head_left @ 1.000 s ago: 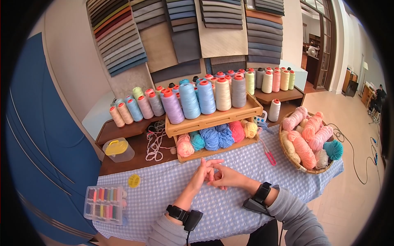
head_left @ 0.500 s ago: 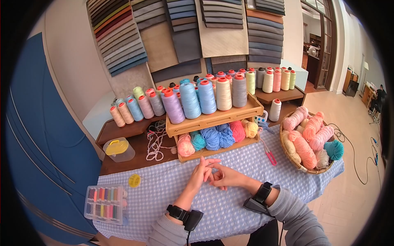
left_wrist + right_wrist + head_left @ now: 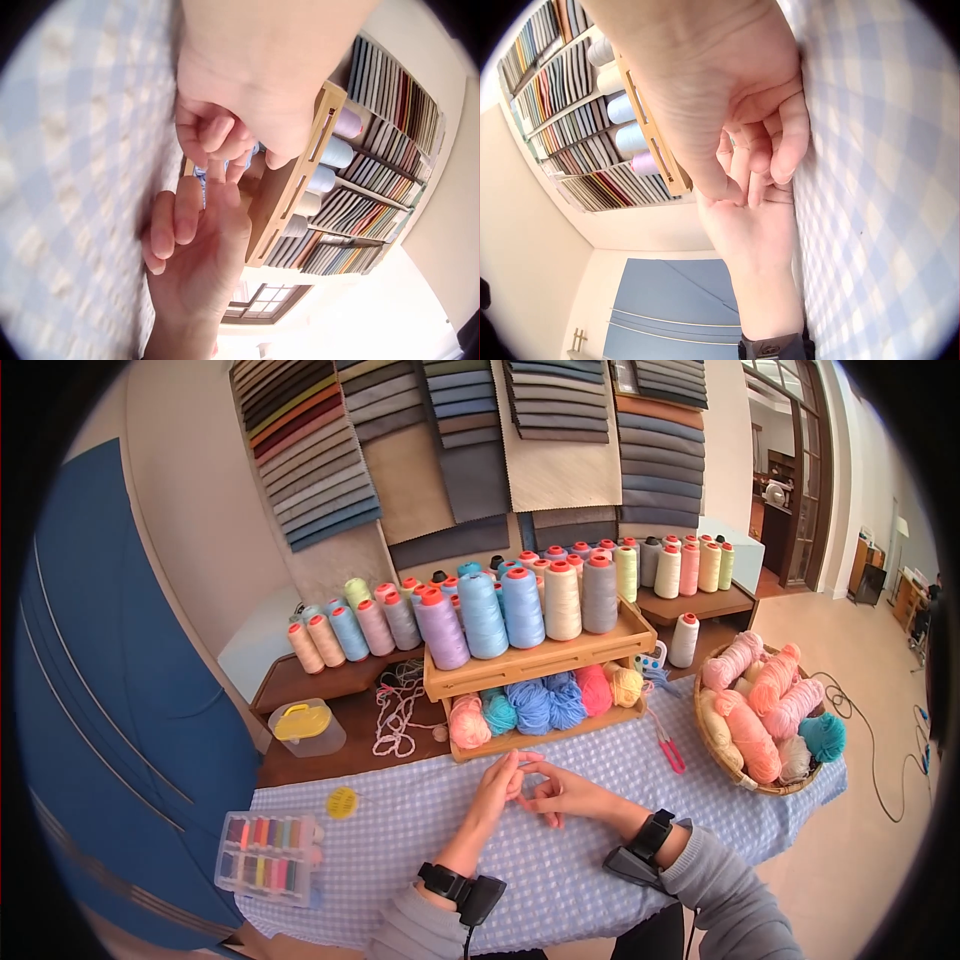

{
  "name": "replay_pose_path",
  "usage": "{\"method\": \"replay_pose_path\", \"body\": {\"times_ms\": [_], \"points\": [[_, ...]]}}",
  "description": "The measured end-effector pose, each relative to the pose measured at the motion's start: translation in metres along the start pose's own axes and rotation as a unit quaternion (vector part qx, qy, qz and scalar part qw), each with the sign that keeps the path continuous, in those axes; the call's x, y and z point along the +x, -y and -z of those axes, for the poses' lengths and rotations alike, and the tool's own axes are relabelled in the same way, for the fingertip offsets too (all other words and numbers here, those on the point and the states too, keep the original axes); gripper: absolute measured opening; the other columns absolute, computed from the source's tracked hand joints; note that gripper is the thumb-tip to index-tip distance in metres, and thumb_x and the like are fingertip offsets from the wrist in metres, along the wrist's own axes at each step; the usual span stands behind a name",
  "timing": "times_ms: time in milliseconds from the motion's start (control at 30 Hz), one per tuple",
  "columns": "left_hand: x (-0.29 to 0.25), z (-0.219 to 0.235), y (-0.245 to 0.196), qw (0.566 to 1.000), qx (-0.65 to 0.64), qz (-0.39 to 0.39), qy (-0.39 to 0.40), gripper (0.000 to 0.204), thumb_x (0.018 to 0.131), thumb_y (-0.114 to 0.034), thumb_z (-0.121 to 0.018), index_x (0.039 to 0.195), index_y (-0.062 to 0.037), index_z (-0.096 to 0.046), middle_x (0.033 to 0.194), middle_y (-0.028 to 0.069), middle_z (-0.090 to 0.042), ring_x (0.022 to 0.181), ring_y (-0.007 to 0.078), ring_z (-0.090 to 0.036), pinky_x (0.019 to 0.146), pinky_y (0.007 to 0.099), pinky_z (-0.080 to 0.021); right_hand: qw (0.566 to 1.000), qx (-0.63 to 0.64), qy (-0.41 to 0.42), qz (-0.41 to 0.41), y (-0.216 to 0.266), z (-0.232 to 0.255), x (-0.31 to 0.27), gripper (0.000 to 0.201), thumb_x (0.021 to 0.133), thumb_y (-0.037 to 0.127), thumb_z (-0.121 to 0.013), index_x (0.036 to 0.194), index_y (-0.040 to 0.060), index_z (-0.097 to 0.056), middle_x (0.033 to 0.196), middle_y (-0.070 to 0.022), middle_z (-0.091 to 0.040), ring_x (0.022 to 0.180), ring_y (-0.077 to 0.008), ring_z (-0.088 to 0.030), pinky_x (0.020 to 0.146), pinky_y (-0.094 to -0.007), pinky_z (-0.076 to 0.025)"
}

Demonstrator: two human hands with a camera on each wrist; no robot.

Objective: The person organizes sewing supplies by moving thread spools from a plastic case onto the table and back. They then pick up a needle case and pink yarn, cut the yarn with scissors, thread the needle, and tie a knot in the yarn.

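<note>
Over the checked cloth [image 3: 400,810], my left hand [image 3: 493,792] and right hand [image 3: 572,797] meet at the fingers in the head view. Neither grips an object. From the left wrist view, the left hand [image 3: 247,90] has loosely bent fingers that overlap those of the right hand [image 3: 199,259]. The right wrist view shows the right hand [image 3: 742,82] with relaxed, bent fingers by the left palm [image 3: 754,229]. Just behind the hands is a wooden rack [image 3: 545,668] with thread cones on top and yarn balls below.
A wicker basket [image 3: 712,745] of yarn stands at the right, beside pink-handled scissors [image 3: 670,753]. To the left are a clear thread box [image 3: 265,858], a yellow disc [image 3: 342,802] and a yellow-lidded tub [image 3: 305,730]. More thread cones [image 3: 345,635] line the back.
The head view has turned slightly, so the scene sits lower and further right. My hands stay together, and the left fingers, earlier more spread, now lie closer together.
</note>
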State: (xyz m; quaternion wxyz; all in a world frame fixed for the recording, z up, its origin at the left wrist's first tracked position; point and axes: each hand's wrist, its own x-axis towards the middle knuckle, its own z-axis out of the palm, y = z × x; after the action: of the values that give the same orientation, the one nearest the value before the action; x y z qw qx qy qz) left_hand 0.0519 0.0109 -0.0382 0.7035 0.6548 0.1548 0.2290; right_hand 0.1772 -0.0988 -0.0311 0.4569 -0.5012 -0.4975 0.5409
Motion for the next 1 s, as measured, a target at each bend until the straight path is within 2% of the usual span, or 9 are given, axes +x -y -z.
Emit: {"method": "replay_pose_path", "body": {"times_ms": [100,300,533,600,700,767,833,900,1000], "points": [[-0.003,0.0,-0.002,0.997,-0.029,0.024,-0.06,0.042,0.095,-0.036,-0.034,0.1,-0.001,-0.056,0.049,-0.0094,-0.023,0.042,0.0019,-0.022,0.041,0.0185,-0.021,1.0,0.007,0.009,0.0,-0.001,0.001,0.0,0.052,0.082,0.018,-0.061,0.125,0.008,-0.034,0.064,0.0002,-0.051,0.051,-0.0075,-0.052,0.046,-0.0203,-0.043],[-0.009,0.008,-0.007,0.99,-0.089,0.029,-0.109,0.036,0.094,-0.033,-0.038,0.083,-0.003,-0.053,0.048,-0.0094,-0.022,0.039,0.0018,-0.018,0.038,0.0198,-0.016,0.999,0.045,0.009,-0.013,0.004,0.002,-0.001,0.05,0.083,0.016,-0.059,0.126,0.0071,-0.034,0.064,0.0007,-0.051,0.05,-0.0072,-0.05,0.047,-0.0201,-0.042],[-0.015,0.017,-0.017,0.984,-0.088,-0.012,-0.155,0.034,0.094,-0.032,-0.039,0.083,-0.0029,-0.053,0.047,-0.0095,-0.021,0.038,0.0018,-0.017,0.037,0.0208,-0.013,0.995,0.092,0.023,-0.005,-0.001,0.006,-0.001,0.049,0.083,0.017,-0.059,0.125,0.0057,-0.037,0.061,-0.0003,-0.052,0.049,-0.0083,-0.051,0.046,-0.0213,-0.043],[-0.021,0.017,-0.034,0.964,-0.185,-0.04,-0.186,0.031,0.094,-0.029,-0.04,0.082,-0.0037,-0.052,0.046,-0.0094,-0.019,0.038,0.0027,-0.016,0.038,0.0209,-0.013,0.996,0.084,0.009,0.002,0.0,0.005,-0.001,0.047,0.083,0.017,-0.058,0.124,0.0039,-0.038,0.06,-0.0004,-0.052,0.049,-0.0089,-0.051,0.046,-0.0209,-0.043],[-0.043,0.019,-0.058,0.967,-0.191,-0.042,-0.166,0.03,0.094,-0.029,-0.04,0.081,-0.0043,-0.052,0.046,-0.0093,-0.018,0.038,0.0032,-0.016,0.038,0.0208,-0.013,0.996,0.085,0.007,0.001,-0.002,0.007,-0.001,0.045,0.084,0.016,-0.056,0.123,0.0034,-0.039,0.059,-0.0006,-0.051,0.049,-0.0095,-0.052,0.045,-0.0201,-0.044],[-0.068,0.022,-0.08,0.974,-0.145,-0.041,-0.17,0.031,0.094,-0.029,-0.039,0.083,-0.003,-0.053,0.047,-0.0096,-0.02,0.038,0.0018,-0.017,0.037,0.0196,-0.015,0.996,0.089,0.009,-0.004,-0.001,0.007,-0.002,0.044,0.084,0.015,-0.055,0.123,0.0032,-0.039,0.059,-0.0008,-0.051,0.049,-0.0096,-0.052,0.045,-0.0199,-0.045],[-0.096,0.032,-0.103,0.982,-0.008,-0.027,-0.187,0.032,0.094,-0.029,-0.04,0.085,-0.002,-0.055,0.048,-0.0096,-0.023,0.039,0.0011,-0.021,0.037,0.0185,-0.019,0.996,0.094,0.01,-0.006,0.001,0.006,-0.003,0.042,0.084,0.015,-0.054,0.122,0.003,-0.04,0.059,-0.001,-0.051,0.049,-0.0097,-0.053,0.045,-0.0198,-0.045],[-0.122,0.058,-0.112,0.961,0.125,-0.053,-0.241,0.033,0.093,-0.03,-0.041,0.088,-0.0024,-0.058,0.05,-0.0089,-0.027,0.04,0.0012,-0.024,0.037,0.0181,-0.023,0.997,0.083,0.004,-0.004,0.002,0.006,-0.004,0.039,0.085,0.015,-0.052,0.121,0.0033,-0.041,0.058,-0.0016,-0.05,0.05,-0.0109,-0.053,0.045,-0.0207,-0.045],[-0.165,0.105,-0.127,0.907,0.233,-0.074,-0.343,0.028,0.092,-0.028,-0.044,0.09,-0.0056,-0.06,0.053,-0.0056,-0.037,0.042,0.0024,-0.031,0.038,0.0179,-0.03,0.996,0.089,0.002,-0.009,-0.001,0.007,-0.003,0.038,0.084,0.015,-0.052,0.12,0.0036,-0.043,0.059,-0.0013,-0.051,0.049,-0.0103,-0.053,0.044,-0.0202,-0.046]]}}
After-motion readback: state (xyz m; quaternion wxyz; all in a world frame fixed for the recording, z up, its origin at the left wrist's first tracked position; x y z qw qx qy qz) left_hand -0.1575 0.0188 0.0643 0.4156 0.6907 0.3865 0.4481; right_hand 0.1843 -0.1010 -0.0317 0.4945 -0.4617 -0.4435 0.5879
